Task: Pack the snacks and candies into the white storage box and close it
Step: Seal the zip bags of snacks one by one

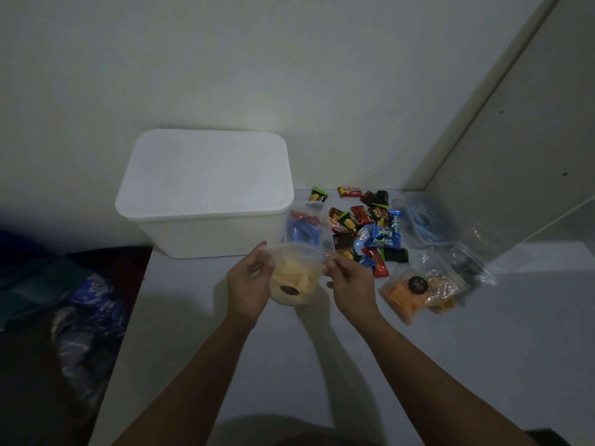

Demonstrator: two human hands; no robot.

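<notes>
The white storage box (206, 194) stands at the back of the table with its lid on. In front of it, both hands hold a clear zip bag of pale yellow snacks (294, 278) above the tabletop. My left hand (249, 284) pinches the bag's top left corner and my right hand (351, 284) pinches its top right corner. To the right of the box lies a pile of small wrapped candies (370, 226) in red, blue, black and green. A clear bag with blue and red candies (304, 228) leans against the box's right side. A bag of orange crackers (415, 292) lies right of my right hand.
A clear plastic container with a blue rim (425, 223) sits behind the candies, near the wall corner. An empty-looking clear bag (473, 259) lies beside it. The white table (289, 365) ends at its left edge, where dark cloth and bags (74, 317) are heaped below.
</notes>
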